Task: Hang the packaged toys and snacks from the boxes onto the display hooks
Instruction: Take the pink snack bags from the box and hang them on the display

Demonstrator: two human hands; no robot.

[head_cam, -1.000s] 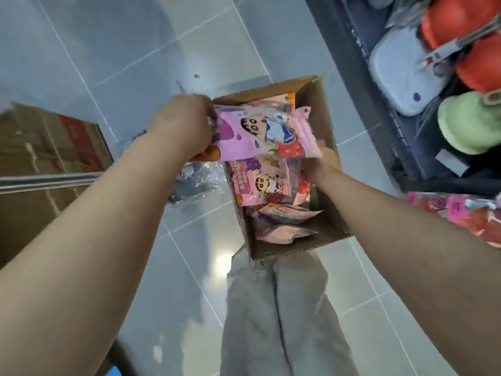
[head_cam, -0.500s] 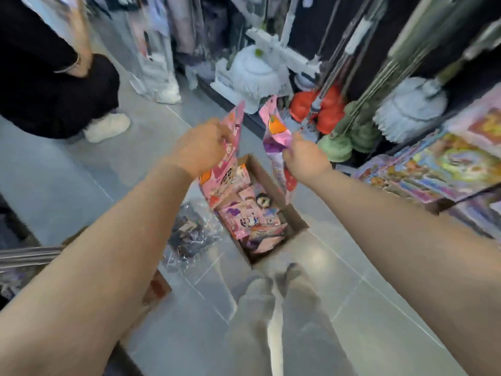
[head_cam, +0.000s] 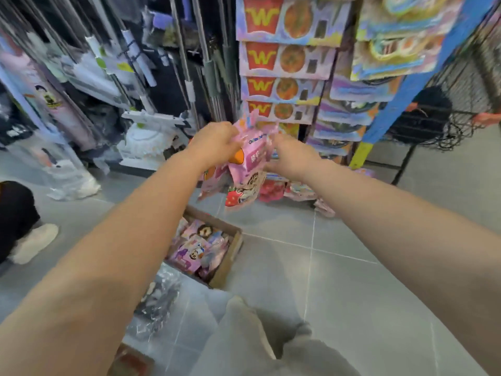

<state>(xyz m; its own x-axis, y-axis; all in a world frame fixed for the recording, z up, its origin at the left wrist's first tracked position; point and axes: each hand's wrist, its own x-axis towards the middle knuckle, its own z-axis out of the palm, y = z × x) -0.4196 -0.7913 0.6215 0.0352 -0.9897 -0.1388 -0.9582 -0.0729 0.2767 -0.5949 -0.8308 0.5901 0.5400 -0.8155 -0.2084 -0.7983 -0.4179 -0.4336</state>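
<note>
Shop aisle, grey tiled floor (head_cam: 339, 280), view has swung up from the floor to the display rack (head_cam: 287, 58) at 12 o'clock: stacked toy cards with a "W" logo in a column, more blurred colourful packs at 1 o'clock, blue upright (head_cam: 423, 77) at 2 o'clock, mop and broom handles (head_cam: 189, 50) filling 10–11 o'clock. A second person's dark trouser leg and white shoe (head_cam: 35, 245) sit at 9 o'clock. Cardboard box (head_cam: 230, 256) lies on the floor at about 6 o'clock from the hands, open and far from empty, more pink packs inside; clear plastic bag (head_cam: 160, 299) just beside it at 7 o'clock. A second ago both hands were down in that box; half a second ago each held a bunch apart; now they've come together at frame centre in front of the rack's lower cards. Left hand (head_cam: 214, 143) is closed around the top of a bunch of pink snack packs (head_cam: 248, 169), more packs hanging below it. Right hand (head_cam: 292, 156) is at the bunch's right edge, touching it, fingers hidden, so can't tell if it pinches a pack or just steadies. My read: pick is done, she's separating one pack to hang. No free hook visible through the blur, so target unclear. Risk: loose packs slipping from the left hand's bunch.
</note>
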